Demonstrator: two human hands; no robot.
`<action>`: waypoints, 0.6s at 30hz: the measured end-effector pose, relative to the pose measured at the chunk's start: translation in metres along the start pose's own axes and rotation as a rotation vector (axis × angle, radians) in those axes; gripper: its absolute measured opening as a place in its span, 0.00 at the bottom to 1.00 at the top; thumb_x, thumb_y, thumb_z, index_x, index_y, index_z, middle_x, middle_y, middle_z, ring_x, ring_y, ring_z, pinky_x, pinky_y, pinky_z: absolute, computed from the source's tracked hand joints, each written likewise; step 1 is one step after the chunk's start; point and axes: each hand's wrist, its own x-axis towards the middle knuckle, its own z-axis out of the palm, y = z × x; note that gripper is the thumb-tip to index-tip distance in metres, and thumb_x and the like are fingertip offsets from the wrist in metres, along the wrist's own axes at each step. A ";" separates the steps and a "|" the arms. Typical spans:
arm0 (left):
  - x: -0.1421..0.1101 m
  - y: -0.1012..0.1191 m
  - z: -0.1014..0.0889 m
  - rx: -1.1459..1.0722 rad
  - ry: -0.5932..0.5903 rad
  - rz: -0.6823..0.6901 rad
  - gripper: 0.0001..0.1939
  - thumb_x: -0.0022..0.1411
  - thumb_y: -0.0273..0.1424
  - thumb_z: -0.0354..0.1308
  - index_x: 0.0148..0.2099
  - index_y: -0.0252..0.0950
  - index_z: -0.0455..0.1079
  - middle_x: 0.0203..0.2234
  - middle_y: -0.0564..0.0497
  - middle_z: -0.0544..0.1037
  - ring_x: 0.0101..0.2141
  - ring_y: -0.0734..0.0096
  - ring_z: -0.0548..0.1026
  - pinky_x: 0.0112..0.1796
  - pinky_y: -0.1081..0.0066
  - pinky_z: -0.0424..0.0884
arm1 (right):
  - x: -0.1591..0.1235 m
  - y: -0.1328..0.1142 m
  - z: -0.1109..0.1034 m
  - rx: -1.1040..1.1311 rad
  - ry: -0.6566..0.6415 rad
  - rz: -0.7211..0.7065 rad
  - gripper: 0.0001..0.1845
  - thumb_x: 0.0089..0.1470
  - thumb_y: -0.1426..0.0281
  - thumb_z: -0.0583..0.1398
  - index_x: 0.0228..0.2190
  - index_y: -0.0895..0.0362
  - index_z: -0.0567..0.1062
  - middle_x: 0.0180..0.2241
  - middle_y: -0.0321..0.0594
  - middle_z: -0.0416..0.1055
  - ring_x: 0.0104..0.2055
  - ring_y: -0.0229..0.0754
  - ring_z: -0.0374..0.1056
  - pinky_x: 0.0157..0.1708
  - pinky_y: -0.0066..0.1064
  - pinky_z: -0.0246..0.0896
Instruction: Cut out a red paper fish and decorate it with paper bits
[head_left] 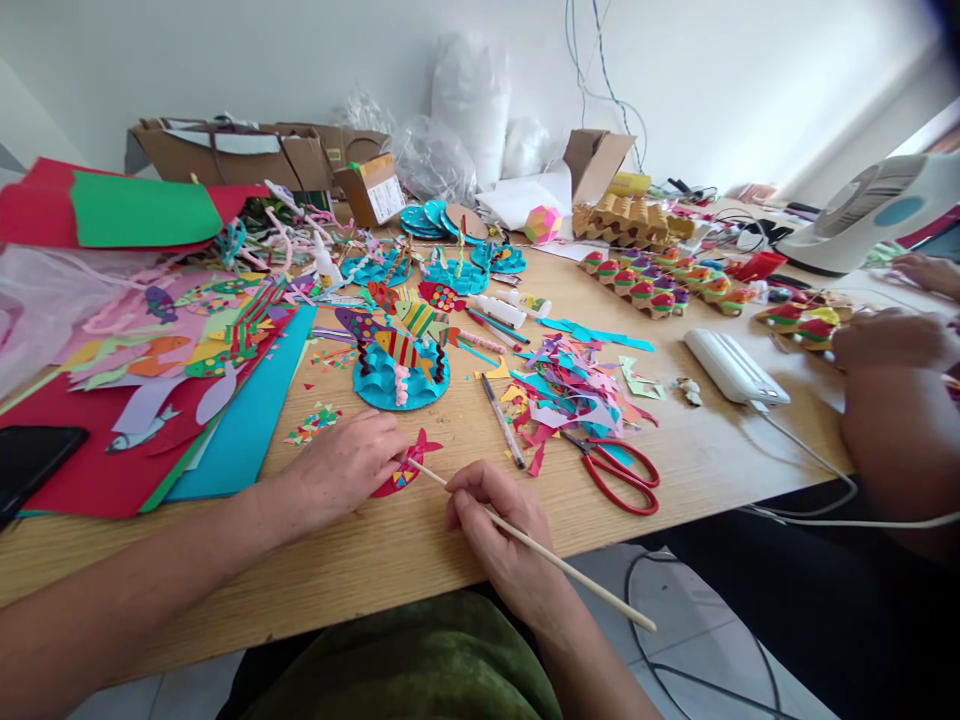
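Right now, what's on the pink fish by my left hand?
Small paper pieces, some yellow, sit on the pink fish; the stick ends over it. Your left hand covers part, hiding anything there.

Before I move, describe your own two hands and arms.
My left hand and right hand are ungloved, with no watch or bracelet visible at either wrist. No sleeves cover the visible forearms. A dark green garment shows below.

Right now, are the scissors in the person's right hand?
No, the right hand holds a stick, while the scissors lie on the table.
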 end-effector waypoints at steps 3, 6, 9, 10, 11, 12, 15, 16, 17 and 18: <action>0.000 -0.001 0.000 -0.041 0.009 -0.012 0.07 0.65 0.26 0.51 0.35 0.36 0.69 0.31 0.51 0.71 0.35 0.67 0.69 0.35 0.70 0.62 | 0.001 0.000 0.000 0.003 0.001 -0.003 0.08 0.53 0.76 0.52 0.29 0.55 0.69 0.20 0.30 0.68 0.21 0.35 0.62 0.22 0.24 0.53; -0.001 -0.001 0.001 -0.051 0.024 -0.018 0.07 0.65 0.26 0.51 0.34 0.36 0.68 0.30 0.52 0.71 0.34 0.68 0.69 0.35 0.70 0.63 | 0.001 -0.002 0.000 0.020 -0.003 -0.006 0.08 0.52 0.76 0.51 0.28 0.55 0.69 0.19 0.30 0.68 0.21 0.34 0.62 0.22 0.24 0.53; 0.000 -0.001 0.002 -0.063 0.046 -0.009 0.07 0.64 0.26 0.52 0.33 0.37 0.67 0.29 0.53 0.71 0.33 0.68 0.69 0.35 0.71 0.63 | 0.003 -0.003 0.000 0.023 -0.013 -0.006 0.08 0.51 0.77 0.52 0.27 0.55 0.68 0.19 0.30 0.68 0.21 0.34 0.62 0.22 0.24 0.53; 0.000 -0.002 0.002 -0.070 0.051 -0.010 0.07 0.64 0.26 0.52 0.33 0.37 0.67 0.29 0.53 0.71 0.33 0.68 0.69 0.35 0.70 0.63 | 0.003 -0.004 0.000 0.023 -0.016 -0.004 0.08 0.51 0.77 0.52 0.27 0.55 0.68 0.19 0.30 0.68 0.21 0.34 0.62 0.22 0.24 0.53; -0.001 -0.002 0.002 -0.077 0.057 -0.017 0.07 0.64 0.26 0.52 0.32 0.37 0.67 0.28 0.53 0.70 0.32 0.68 0.69 0.34 0.70 0.63 | 0.003 -0.004 0.000 0.025 -0.020 -0.001 0.08 0.51 0.77 0.52 0.27 0.55 0.68 0.19 0.30 0.68 0.21 0.34 0.62 0.23 0.24 0.53; -0.001 -0.003 0.001 -0.081 0.058 -0.028 0.07 0.64 0.26 0.51 0.32 0.37 0.67 0.28 0.53 0.70 0.32 0.68 0.69 0.34 0.70 0.63 | 0.004 -0.004 0.000 0.027 -0.025 0.005 0.08 0.51 0.77 0.52 0.27 0.55 0.68 0.19 0.30 0.68 0.21 0.34 0.62 0.23 0.24 0.53; -0.005 -0.005 -0.002 -0.094 0.050 -0.059 0.07 0.64 0.25 0.50 0.33 0.36 0.67 0.30 0.51 0.72 0.34 0.66 0.69 0.35 0.69 0.63 | 0.004 -0.004 0.001 0.036 -0.034 0.020 0.08 0.52 0.77 0.52 0.27 0.55 0.69 0.19 0.30 0.68 0.21 0.34 0.62 0.22 0.23 0.53; -0.008 -0.006 -0.002 -0.103 0.048 -0.055 0.07 0.64 0.25 0.50 0.33 0.36 0.68 0.31 0.50 0.73 0.35 0.65 0.70 0.36 0.68 0.64 | 0.004 -0.004 0.001 0.036 -0.034 0.024 0.08 0.51 0.77 0.52 0.27 0.55 0.69 0.19 0.30 0.68 0.21 0.34 0.62 0.22 0.23 0.53; -0.011 -0.007 -0.002 -0.117 0.050 -0.040 0.08 0.64 0.25 0.49 0.34 0.36 0.68 0.32 0.50 0.73 0.36 0.64 0.70 0.37 0.67 0.64 | 0.005 -0.004 0.001 0.037 -0.034 0.028 0.08 0.51 0.77 0.52 0.27 0.55 0.69 0.19 0.30 0.69 0.21 0.34 0.62 0.22 0.23 0.53; -0.015 -0.007 -0.001 -0.136 0.057 -0.018 0.09 0.64 0.25 0.48 0.35 0.36 0.68 0.32 0.50 0.74 0.37 0.64 0.70 0.39 0.67 0.65 | 0.005 -0.005 0.001 0.038 -0.033 0.034 0.08 0.51 0.76 0.52 0.27 0.55 0.69 0.19 0.30 0.69 0.21 0.34 0.63 0.22 0.23 0.54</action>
